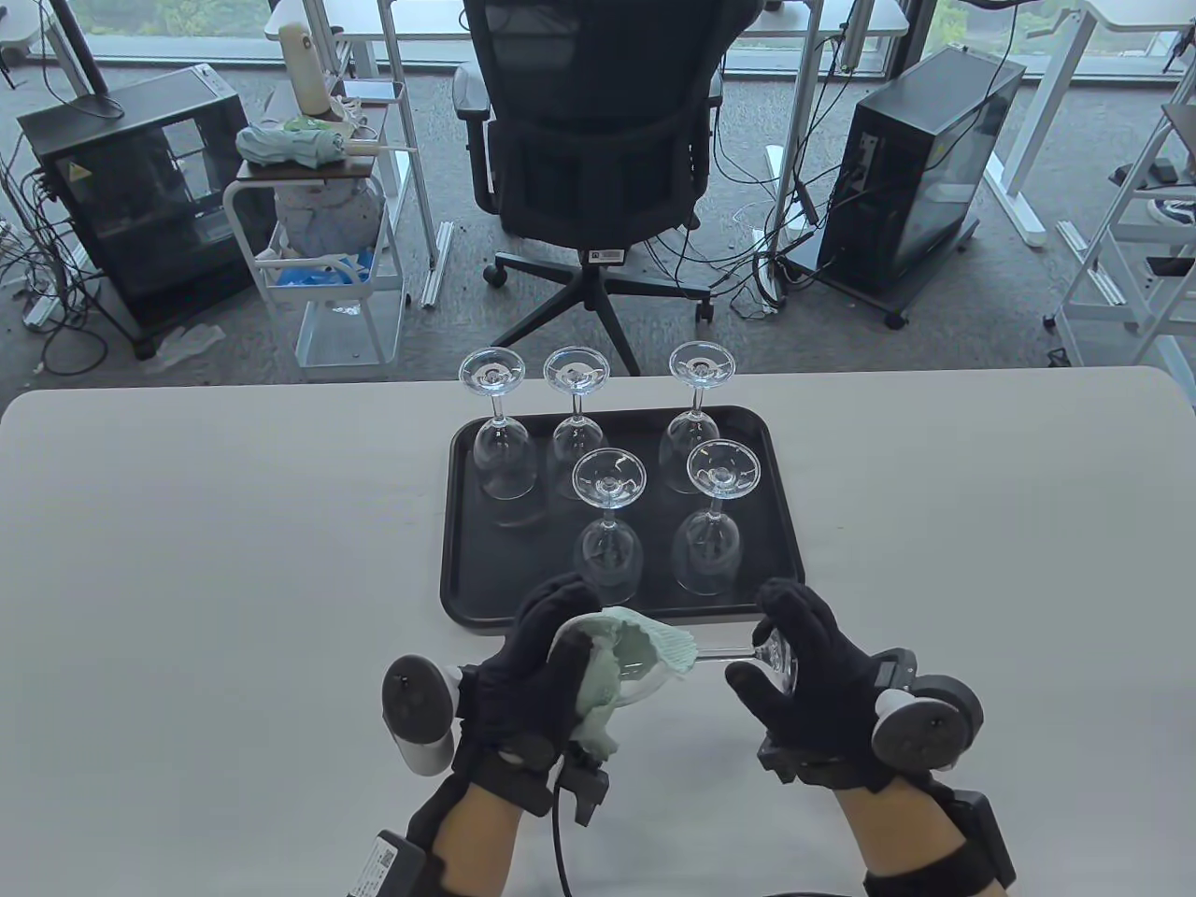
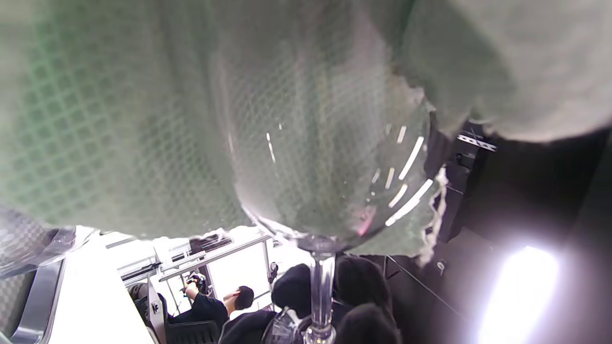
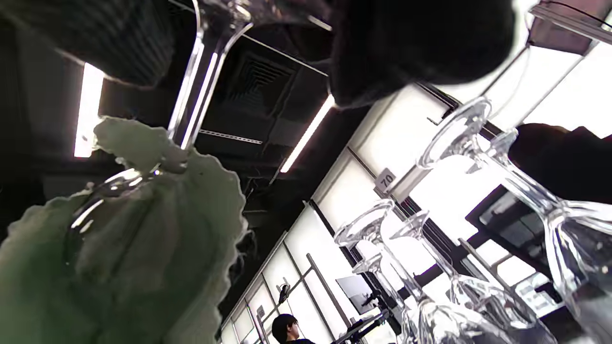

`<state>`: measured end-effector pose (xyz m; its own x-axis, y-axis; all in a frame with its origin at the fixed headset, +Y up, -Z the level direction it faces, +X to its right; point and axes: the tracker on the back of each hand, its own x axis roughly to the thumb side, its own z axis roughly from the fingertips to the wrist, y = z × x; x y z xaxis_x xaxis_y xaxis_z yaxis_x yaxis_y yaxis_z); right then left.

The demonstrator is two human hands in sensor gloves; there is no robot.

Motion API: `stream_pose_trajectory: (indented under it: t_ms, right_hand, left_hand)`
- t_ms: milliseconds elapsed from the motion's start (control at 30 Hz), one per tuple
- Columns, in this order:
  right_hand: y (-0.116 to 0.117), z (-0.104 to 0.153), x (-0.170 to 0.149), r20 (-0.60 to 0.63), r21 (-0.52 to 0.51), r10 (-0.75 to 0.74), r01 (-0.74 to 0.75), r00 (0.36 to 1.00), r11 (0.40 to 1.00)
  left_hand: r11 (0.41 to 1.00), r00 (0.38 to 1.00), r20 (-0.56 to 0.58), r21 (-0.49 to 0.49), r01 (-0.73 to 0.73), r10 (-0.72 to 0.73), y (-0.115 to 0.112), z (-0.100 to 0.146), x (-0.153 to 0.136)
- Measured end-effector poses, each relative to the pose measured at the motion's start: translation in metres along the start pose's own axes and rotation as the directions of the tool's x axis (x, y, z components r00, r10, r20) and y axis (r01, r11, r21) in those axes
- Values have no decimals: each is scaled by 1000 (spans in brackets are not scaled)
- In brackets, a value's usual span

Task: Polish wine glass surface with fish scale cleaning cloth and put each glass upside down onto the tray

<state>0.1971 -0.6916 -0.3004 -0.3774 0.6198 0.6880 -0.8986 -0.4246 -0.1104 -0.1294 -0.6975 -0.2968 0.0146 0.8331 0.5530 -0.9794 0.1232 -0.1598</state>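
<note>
I hold one wine glass (image 1: 719,656) sideways just in front of the black tray (image 1: 467,523). My left hand (image 1: 547,654) grips the pale green cloth (image 1: 617,673) wrapped round the glass's bowl. My right hand (image 1: 794,663) pinches the glass's foot, with the stem stretched between the hands. In the left wrist view the cloth (image 2: 119,119) covers the bowl (image 2: 325,181), and the stem runs down to my right hand's fingers. The right wrist view shows the stem (image 3: 196,91) going into the cloth (image 3: 119,258). Several glasses (image 1: 607,523) stand upside down on the tray.
The tray sits mid-table near the far edge. Bare white table (image 1: 187,561) lies to its left and right. Beyond the table stand an office chair (image 1: 598,159), a white cart (image 1: 318,252) and two computer cases (image 1: 925,177) on the floor.
</note>
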Motion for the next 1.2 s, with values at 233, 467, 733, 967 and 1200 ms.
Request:
stream_pose_trajectory:
  t_ms: [233,467,733,967,1200]
  right_hand:
    - [-1,-1,5,103,59,136,-142,985,988]
    - [1,1,5,80,11,94,-95,992,995]
    - [0,0,7,150,67,208,-220,966,973]
    - [1,1,1,60,22,90,-92,994,996]
    - [-1,-1,2,17,90,97,-98,995,991]
  left_hand:
    - [999,999,10,25,47,-47,4,-1,2]
    - [1000,999,-43,-7,8,-8,3,0,2]
    - [999,999,-38,14,31,-31,6,0,-3]
    - [1000,1000,-26,-10,10,-10,2,1,-2]
    - [998,998,18,10,54,-55,4,0,1]
